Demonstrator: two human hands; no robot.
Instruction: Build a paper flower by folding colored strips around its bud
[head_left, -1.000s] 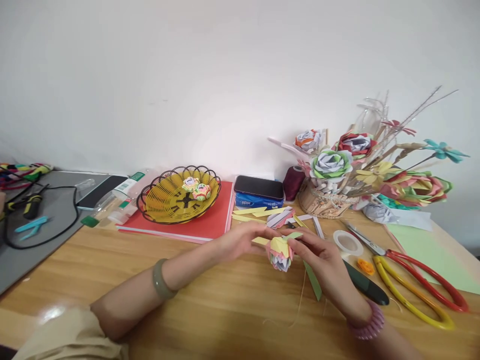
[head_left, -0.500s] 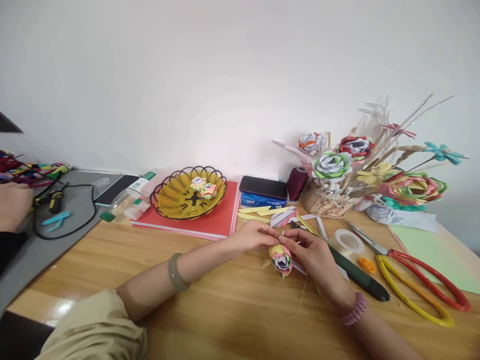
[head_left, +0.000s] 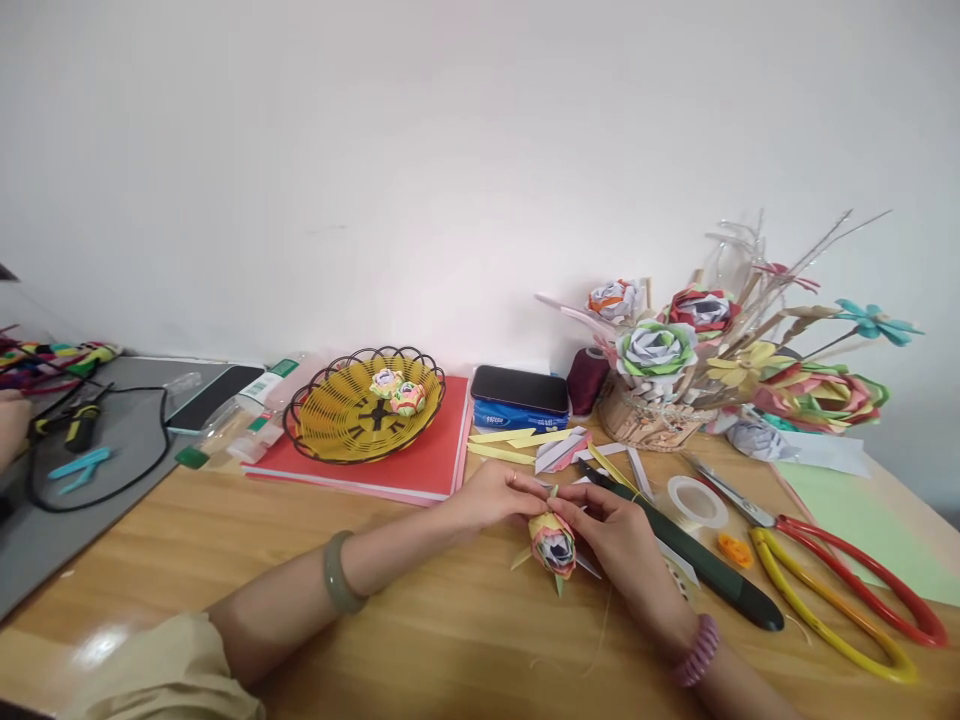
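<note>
Low over the wooden table, a paper flower (head_left: pixel 553 545) in yellow, pink, green and dark grey is pinched at its base between both my hands, its bloom facing me. My left hand (head_left: pixel 495 497) grips it from the left, fingertips at the green tip on top. From the right, my right hand (head_left: pixel 607 520) closes thumb and fingers on the same base. A thin pale thread (head_left: pixel 606 625) trails onto the table below my right hand. Green leaf-like points stick out around the bloom. The inner fingertips partly cover the base.
A yellow wicker basket (head_left: pixel 337 430) with two small paper flowers sits on red paper (head_left: pixel 457 430). Right of my hands lie a dark green knife-like tool (head_left: pixel 720 570), a tape roll (head_left: pixel 697 501) and large scissors (head_left: pixel 862 560). Paper flowers stand in a wooden pot (head_left: pixel 645 425). A co-worker's hand (head_left: pixel 11 425) shows far left.
The view has shifted, so most things sit slightly lower and further left. Both hands keep their hold on the paper flower. The co-worker's hand shows less at the left edge.
</note>
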